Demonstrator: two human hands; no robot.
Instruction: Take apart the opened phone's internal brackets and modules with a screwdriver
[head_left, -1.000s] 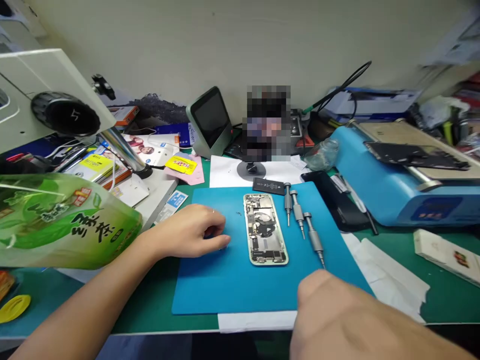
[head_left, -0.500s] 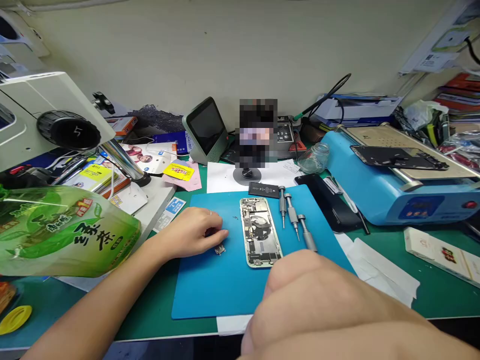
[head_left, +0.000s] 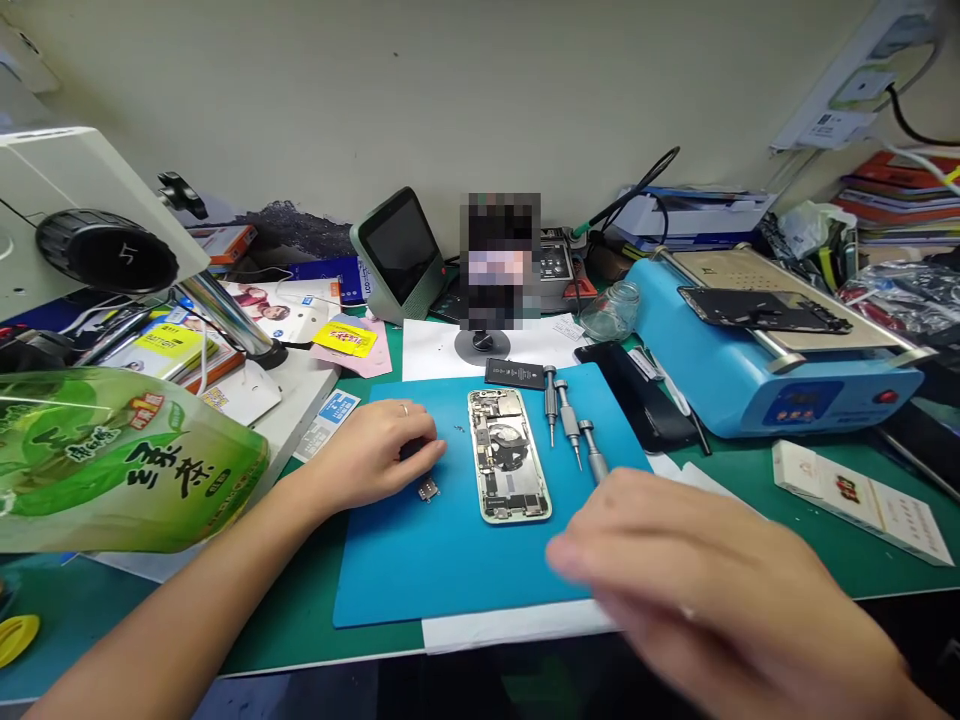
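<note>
My left hand point(head_left: 381, 452) rests at the left edge of a blue mat point(head_left: 450, 580), its fingers curled under. What they hold, if anything, is hidden. Just below its thumb lies a small metal part point(head_left: 428, 489). An opened phone point(head_left: 511, 458) with its insides bare lies in the middle of the mat. Nearer the camera, my right hand point(head_left: 675, 560) is raised over the mat's right front, blurred, with curled fingers; I cannot make out anything in it. Several grey screwdrivers point(head_left: 568, 412) lie to the phone's right, and a black battery point(head_left: 514, 373) lies behind it.
A blue machine point(head_left: 705, 370) at the right carries a phone screen point(head_left: 765, 310). A black phone point(head_left: 637, 400) and a glass jar point(head_left: 611, 312) stand between it and the mat. A green pouch point(head_left: 135, 470) and a microscope point(head_left: 112, 250) crowd the left. A white box point(head_left: 862, 500) lies front right.
My right hand has drawn back to the right and down, away from the phone's lower end. The view has shifted slightly. My left hand stays in place on the mat.
</note>
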